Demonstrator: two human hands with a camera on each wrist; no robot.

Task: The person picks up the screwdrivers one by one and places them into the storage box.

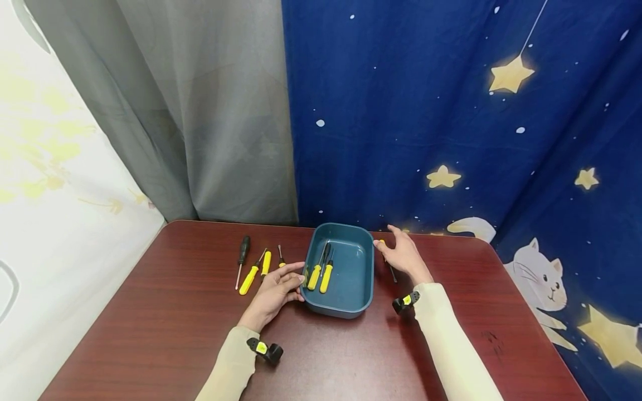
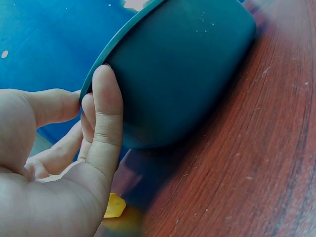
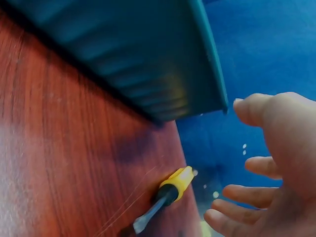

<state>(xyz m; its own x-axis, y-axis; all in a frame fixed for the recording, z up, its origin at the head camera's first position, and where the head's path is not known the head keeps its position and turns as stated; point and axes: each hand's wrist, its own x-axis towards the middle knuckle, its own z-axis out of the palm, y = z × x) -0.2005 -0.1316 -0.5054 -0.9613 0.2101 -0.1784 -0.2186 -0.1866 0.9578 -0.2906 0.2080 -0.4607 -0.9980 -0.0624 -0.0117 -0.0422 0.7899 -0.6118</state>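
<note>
A dark teal plastic bin (image 1: 351,278) stands on the table, with yellow-handled screwdrivers (image 1: 326,278) lying along its left side. My left hand (image 1: 275,295) pinches the bin's left rim; in the left wrist view, thumb and fingers (image 2: 107,101) are on either side of it. Close to the right rim is my right hand (image 1: 403,259), its fingers spread and holding nothing. Below that hand, a screwdriver (image 3: 177,183) with a yellow and black handle lies on the table to the right of the bin, partly covered by the hand in the head view.
Left of the bin lie a black-handled screwdriver (image 1: 244,250), a yellow-handled screwdriver (image 1: 249,279) and other yellow-handled tools (image 1: 266,262), some partly behind the left hand. The reddish-brown table (image 1: 165,312) ends at a grey curtain (image 1: 236,139) and a blue star-patterned curtain (image 1: 381,122).
</note>
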